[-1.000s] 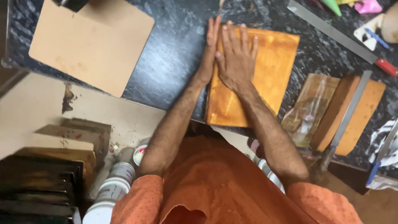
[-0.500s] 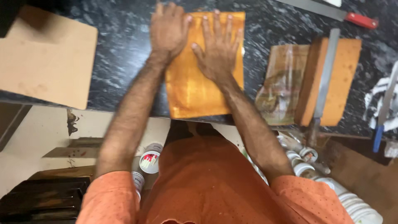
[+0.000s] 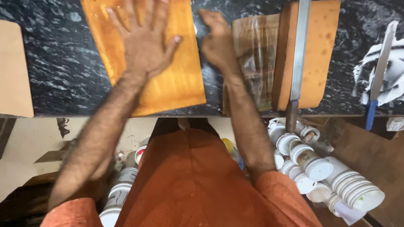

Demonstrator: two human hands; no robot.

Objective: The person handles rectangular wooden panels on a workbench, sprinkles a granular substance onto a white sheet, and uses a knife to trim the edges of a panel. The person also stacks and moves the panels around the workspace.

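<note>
Left hand (image 3: 145, 46): open, fingers spread, flat on orange sheet (image 3: 168, 84) lying on dark counter (image 3: 63, 67). Right hand (image 3: 219, 42): loosely curled, empty, just right of sheet. Below counter, right: white lidded jars (image 3: 309, 162), stacked cups (image 3: 357, 189); contents hidden.

Off to my right there's a second orange slab (image 3: 316, 50) with a long steel blade (image 3: 299, 54) lying across it, plus a blue-handled knife (image 3: 378, 75) on crumpled paper (image 3: 397, 80). White lidded tubs (image 3: 320, 168) sit stacked below the dark marble counter (image 3: 59, 63).
</note>
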